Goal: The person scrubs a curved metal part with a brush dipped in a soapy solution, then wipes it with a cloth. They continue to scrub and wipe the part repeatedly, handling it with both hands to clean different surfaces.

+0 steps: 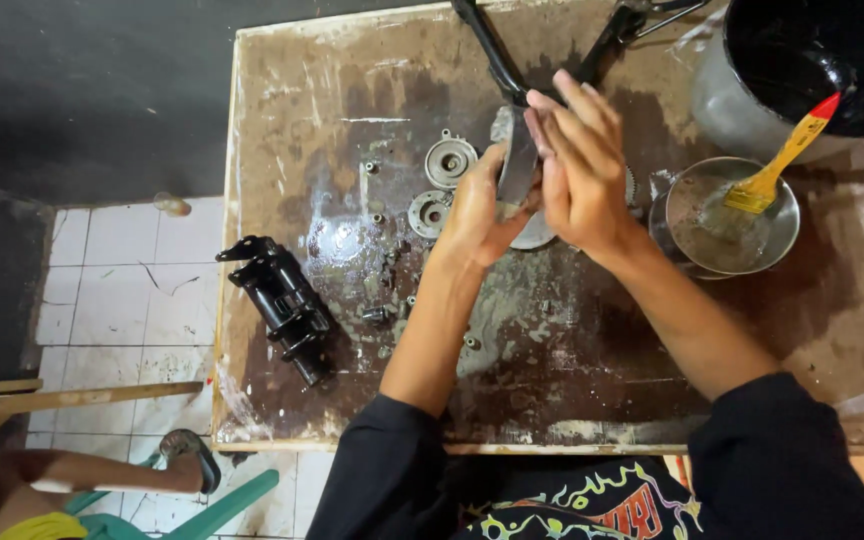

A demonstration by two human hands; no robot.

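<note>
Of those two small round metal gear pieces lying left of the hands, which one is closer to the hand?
The lower round piece, lying just beside the left hand. The other round piece lies farther up the stained table, clear of the hand.

The worktable [572, 340] is brown, streaked with dark wet stains and pale smears. A grey metal disc [520, 165] sits between the hands; a black ribbed casting [282, 300] lies at the table's edge, and the brush [777, 165] has a yellow handle with a red tip. The floor tiles [122, 290] are white, the sleeves [782, 460] black.
</note>
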